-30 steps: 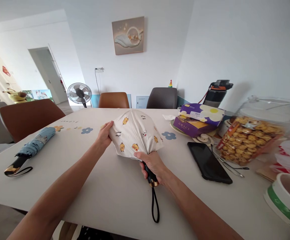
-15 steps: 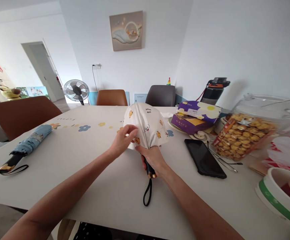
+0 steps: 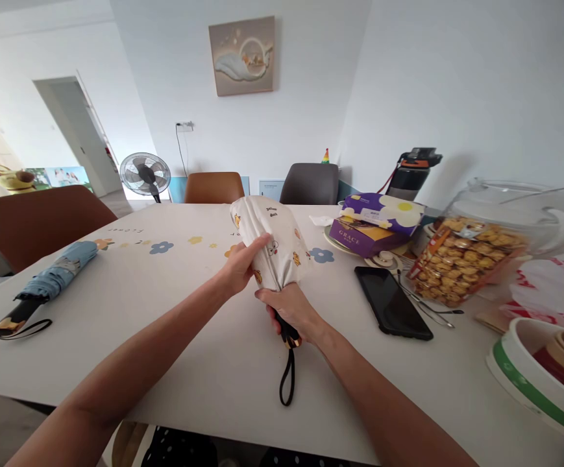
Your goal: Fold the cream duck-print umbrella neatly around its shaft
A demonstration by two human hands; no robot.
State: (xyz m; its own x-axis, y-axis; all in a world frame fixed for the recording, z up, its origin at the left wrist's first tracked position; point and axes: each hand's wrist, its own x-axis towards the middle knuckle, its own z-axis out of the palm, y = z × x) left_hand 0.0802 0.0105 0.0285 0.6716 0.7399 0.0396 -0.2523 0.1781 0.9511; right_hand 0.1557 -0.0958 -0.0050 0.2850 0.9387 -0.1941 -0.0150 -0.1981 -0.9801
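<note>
A white folding umbrella (image 3: 274,224) with small yellow duck prints is in front of me, its loose canopy gathered and pointing away. My right hand (image 3: 294,311) is closed around its black handle and the lower end of the cloth. A black wrist loop (image 3: 287,383) hangs from the gold-trimmed handle end. On the left side of the canopy, my left hand (image 3: 243,263) grips the fabric, its thumb lying on top and the other fingers hidden behind. A blue folded umbrella (image 3: 60,275) with a black and gold handle lies at the table's left.
A black phone (image 3: 392,301) lies to the right of my hands. Behind it are a purple tissue pack (image 3: 383,213), a purple box (image 3: 359,237), a black bottle (image 3: 411,174) and a clear jar of snacks (image 3: 466,259). Paper bowls (image 3: 520,370) stand at the right edge.
The canopy has become narrower and more bunched. My left hand has gone from loosely raised fingers beside the cloth to gripping it. My right hand still holds the handle.
</note>
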